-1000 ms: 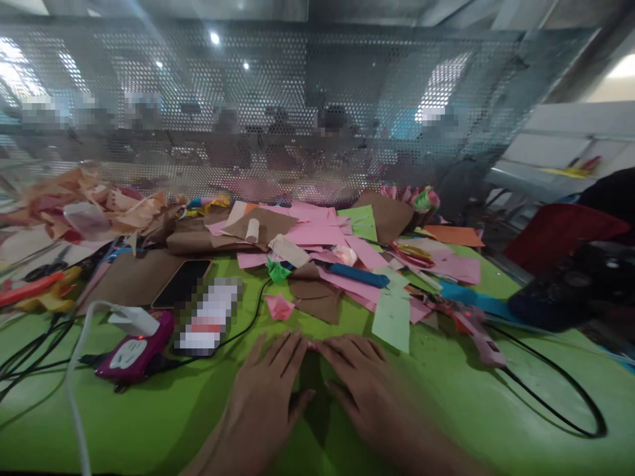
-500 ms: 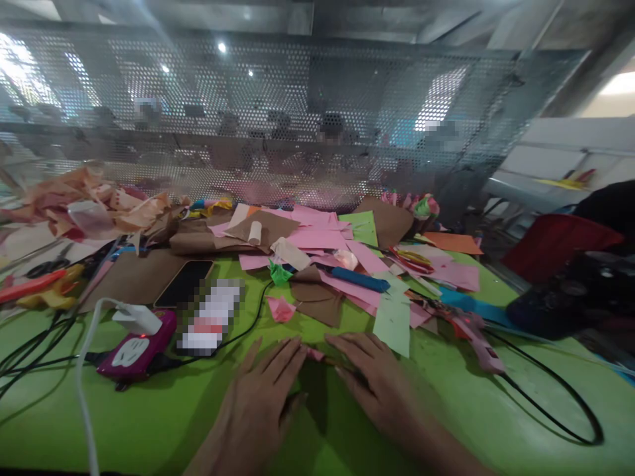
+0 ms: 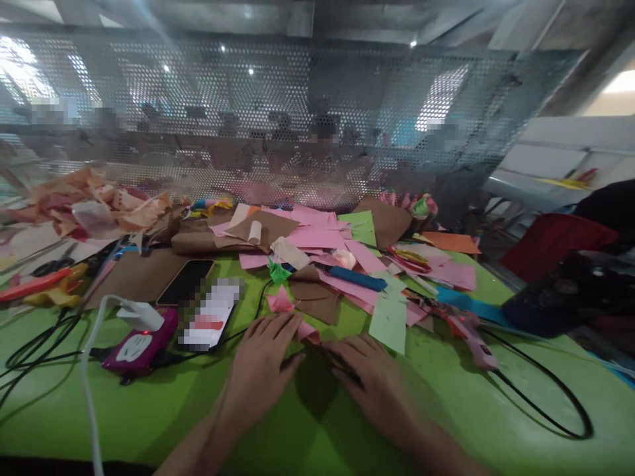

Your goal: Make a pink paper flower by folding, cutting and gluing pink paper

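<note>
One pink paper scrap (image 3: 308, 332) lies between left hand (image 3: 264, 354) and right hand (image 3: 372, 380), apart, palms down, grip unclear, on a paper-strewn green table (image 3: 149, 420) facing a perforated screen (image 3: 278, 82).

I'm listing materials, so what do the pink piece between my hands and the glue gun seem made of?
Pink piece: probably matte paper, as it looks thin, though blur leaves fabric possible. Glue gun: likely satin plastic, its body smooth and rigid-looking.
</note>
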Available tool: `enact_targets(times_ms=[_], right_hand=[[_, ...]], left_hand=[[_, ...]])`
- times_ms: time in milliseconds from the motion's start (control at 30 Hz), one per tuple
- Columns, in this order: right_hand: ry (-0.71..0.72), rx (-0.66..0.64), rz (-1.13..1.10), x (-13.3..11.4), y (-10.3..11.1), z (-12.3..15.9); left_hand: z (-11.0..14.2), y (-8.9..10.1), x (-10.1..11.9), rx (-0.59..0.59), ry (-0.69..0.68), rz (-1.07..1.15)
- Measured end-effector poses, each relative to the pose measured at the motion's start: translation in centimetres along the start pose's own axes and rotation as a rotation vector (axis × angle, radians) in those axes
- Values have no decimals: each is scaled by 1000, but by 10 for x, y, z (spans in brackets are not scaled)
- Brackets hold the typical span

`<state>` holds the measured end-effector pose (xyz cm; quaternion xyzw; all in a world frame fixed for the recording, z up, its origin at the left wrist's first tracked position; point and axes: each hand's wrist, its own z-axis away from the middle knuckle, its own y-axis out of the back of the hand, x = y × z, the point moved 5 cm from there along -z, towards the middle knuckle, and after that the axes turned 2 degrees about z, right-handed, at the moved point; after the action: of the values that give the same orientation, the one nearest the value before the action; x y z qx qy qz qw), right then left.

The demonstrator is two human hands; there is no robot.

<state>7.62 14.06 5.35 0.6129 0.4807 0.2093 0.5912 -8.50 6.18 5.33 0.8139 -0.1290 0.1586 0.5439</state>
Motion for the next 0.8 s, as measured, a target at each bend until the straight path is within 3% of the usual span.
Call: enact_targets(times_ms=[167,300,367,467,567,667,800], right_hand=[[41,-4,58,0,14,6],[116,20,38,13,38,14],[101,94,30,29,53,14],[58,178,34,53,66,7],[44,231,53,60,70,-14],[87,244,-7,43,65,-48],[72,101,-160,11,35,-103]], left_hand=[[-17,0,14,-39,-21,50],[-16,2,15,-35,-2,65],[-13,6,10,24,26,95],[-9,20,-6,210,102,216],[-11,34,-30,403,259,534],[-23,38,-51,503,446,827],[-48,36,-63,571,488,954]])
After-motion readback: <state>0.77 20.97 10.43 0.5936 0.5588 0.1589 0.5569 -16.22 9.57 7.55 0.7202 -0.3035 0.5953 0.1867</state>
